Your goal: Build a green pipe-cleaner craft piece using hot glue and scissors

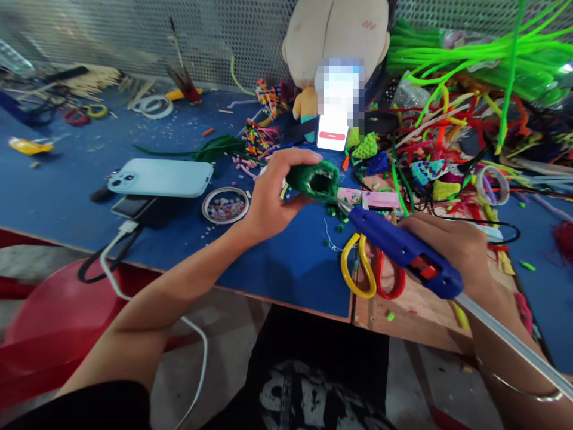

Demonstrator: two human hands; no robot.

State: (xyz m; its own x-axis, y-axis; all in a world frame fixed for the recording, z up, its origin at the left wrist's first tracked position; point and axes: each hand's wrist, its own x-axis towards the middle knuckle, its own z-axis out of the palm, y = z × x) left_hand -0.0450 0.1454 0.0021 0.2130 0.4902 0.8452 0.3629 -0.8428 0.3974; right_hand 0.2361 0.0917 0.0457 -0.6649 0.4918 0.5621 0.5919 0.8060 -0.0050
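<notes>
Two scissor handles (368, 267) (yellow, red) beside the blue glue gun (398, 243).

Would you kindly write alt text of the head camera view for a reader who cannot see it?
A person's left hand holds a hollow, fuzzy green piece while the right hand points a blue glue gun at its rim. Scissors, a light-blue phone and many bright pipe cleaners surround them on a cluttered worktable.
</notes>
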